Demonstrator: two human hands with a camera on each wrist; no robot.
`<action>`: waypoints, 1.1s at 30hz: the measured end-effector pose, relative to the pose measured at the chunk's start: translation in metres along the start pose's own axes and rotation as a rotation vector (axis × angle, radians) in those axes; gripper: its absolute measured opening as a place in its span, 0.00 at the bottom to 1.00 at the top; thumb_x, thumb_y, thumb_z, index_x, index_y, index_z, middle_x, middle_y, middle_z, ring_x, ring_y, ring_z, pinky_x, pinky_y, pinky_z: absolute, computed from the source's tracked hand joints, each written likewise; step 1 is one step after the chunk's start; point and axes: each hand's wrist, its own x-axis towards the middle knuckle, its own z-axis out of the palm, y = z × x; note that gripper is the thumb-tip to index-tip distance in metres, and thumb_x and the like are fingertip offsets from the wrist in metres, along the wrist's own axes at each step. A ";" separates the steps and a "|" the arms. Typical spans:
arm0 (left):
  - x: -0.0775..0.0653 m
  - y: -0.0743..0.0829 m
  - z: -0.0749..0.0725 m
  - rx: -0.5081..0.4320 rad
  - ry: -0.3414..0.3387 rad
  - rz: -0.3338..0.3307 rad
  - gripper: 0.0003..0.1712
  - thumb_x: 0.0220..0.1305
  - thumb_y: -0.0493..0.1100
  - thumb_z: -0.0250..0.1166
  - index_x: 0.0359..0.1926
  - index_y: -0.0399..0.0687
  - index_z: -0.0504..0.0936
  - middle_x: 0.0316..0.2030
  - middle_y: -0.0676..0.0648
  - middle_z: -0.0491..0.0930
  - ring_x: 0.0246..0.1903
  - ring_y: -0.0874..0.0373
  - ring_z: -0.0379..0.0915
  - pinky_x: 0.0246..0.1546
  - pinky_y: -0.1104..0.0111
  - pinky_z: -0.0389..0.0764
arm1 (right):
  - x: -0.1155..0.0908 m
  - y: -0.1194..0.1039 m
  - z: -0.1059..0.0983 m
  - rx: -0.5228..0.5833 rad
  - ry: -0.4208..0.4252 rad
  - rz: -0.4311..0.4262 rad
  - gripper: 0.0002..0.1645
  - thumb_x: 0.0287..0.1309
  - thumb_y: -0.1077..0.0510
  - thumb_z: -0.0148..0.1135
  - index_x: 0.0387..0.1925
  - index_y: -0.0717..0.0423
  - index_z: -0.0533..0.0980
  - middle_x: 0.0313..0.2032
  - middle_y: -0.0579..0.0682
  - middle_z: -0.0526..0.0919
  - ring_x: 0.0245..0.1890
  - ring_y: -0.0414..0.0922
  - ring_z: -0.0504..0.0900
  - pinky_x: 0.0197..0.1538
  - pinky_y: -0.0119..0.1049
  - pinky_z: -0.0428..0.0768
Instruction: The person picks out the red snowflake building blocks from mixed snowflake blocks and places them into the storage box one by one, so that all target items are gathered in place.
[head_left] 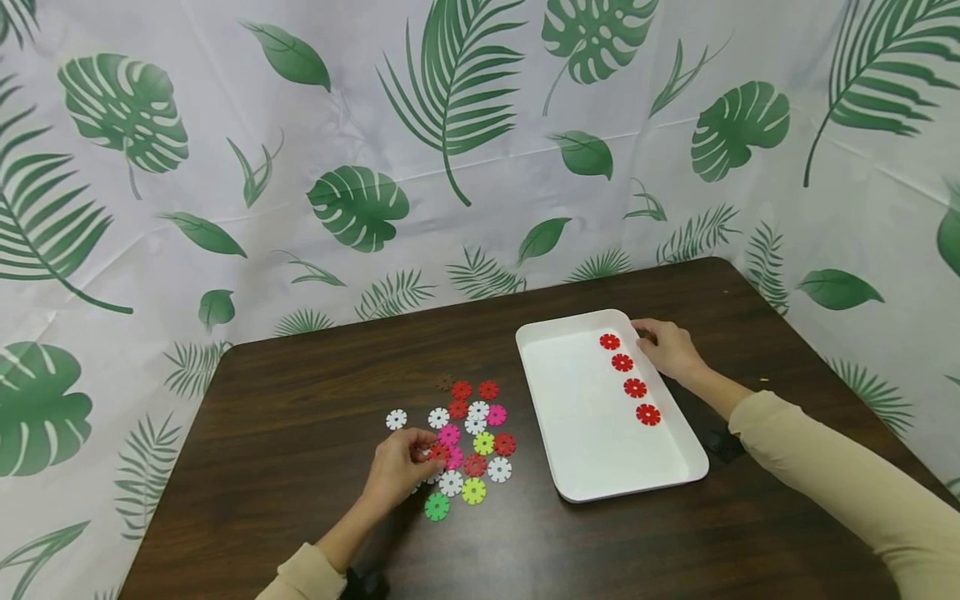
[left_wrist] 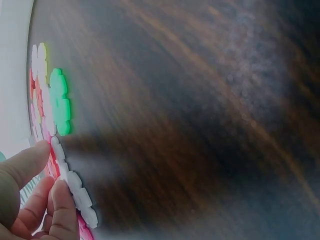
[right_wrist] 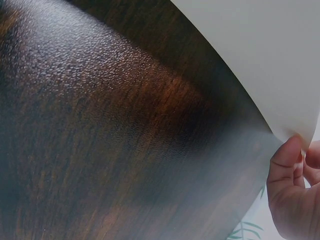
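Note:
My left hand (head_left: 399, 468) pinches a red notched disc (head_left: 438, 452) between thumb and fingertips, over a loose group of flat discs. In the left wrist view the thumb and fingers meet at red plastic, with a white disc (left_wrist: 75, 185) alongside and a green disc (left_wrist: 60, 102) farther off. My right hand (head_left: 670, 348) holds the far right rim of a white tray (head_left: 592, 450); in the right wrist view its thumb and fingers close on the tray's corner. Several red discs (head_left: 634, 388) lie in a row along the tray's right side.
Around the left hand lie white discs (head_left: 397, 419), pink discs (head_left: 497, 415), yellow discs (head_left: 474, 491), more red discs (head_left: 505, 444) and a brown disc (head_left: 445, 382). All rest on a dark wooden table (head_left: 300, 433). A leaf-patterned curtain (head_left: 360, 125) hangs behind it.

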 end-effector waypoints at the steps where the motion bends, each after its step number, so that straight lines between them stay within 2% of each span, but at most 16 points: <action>1: 0.000 0.000 0.000 0.006 0.001 0.003 0.17 0.41 0.35 0.77 0.36 0.38 0.84 0.25 0.49 0.78 0.24 0.62 0.68 0.24 0.75 0.71 | 0.000 0.000 0.000 0.001 0.000 0.001 0.26 0.66 0.64 0.51 0.63 0.68 0.63 0.48 0.69 0.76 0.34 0.53 0.78 0.43 0.47 0.82; 6: 0.000 -0.001 0.001 0.032 0.001 0.019 0.15 0.42 0.35 0.76 0.34 0.39 0.84 0.25 0.50 0.77 0.24 0.62 0.67 0.23 0.75 0.71 | -0.001 0.000 0.000 0.000 0.000 0.004 0.26 0.65 0.64 0.51 0.63 0.68 0.63 0.46 0.68 0.77 0.33 0.52 0.78 0.43 0.48 0.82; 19: 0.000 0.001 0.000 0.051 -0.020 -0.008 0.14 0.43 0.37 0.76 0.33 0.40 0.83 0.25 0.49 0.77 0.24 0.62 0.66 0.23 0.75 0.70 | -0.001 0.000 0.000 0.000 0.006 0.004 0.26 0.65 0.64 0.51 0.62 0.69 0.64 0.43 0.66 0.77 0.32 0.51 0.77 0.42 0.46 0.83; 27: 0.000 0.002 0.001 0.057 -0.002 0.002 0.14 0.44 0.36 0.76 0.35 0.40 0.82 0.27 0.49 0.77 0.27 0.61 0.69 0.26 0.74 0.72 | 0.000 -0.001 -0.001 -0.008 0.007 -0.001 0.25 0.65 0.64 0.51 0.62 0.69 0.64 0.41 0.66 0.77 0.31 0.50 0.76 0.39 0.42 0.83; 33: -0.002 0.003 0.001 0.057 0.011 0.014 0.15 0.44 0.35 0.75 0.35 0.40 0.82 0.30 0.48 0.79 0.30 0.60 0.73 0.30 0.72 0.76 | 0.000 -0.001 -0.001 -0.004 0.008 -0.004 0.25 0.65 0.64 0.51 0.62 0.69 0.64 0.41 0.66 0.77 0.32 0.51 0.76 0.41 0.45 0.83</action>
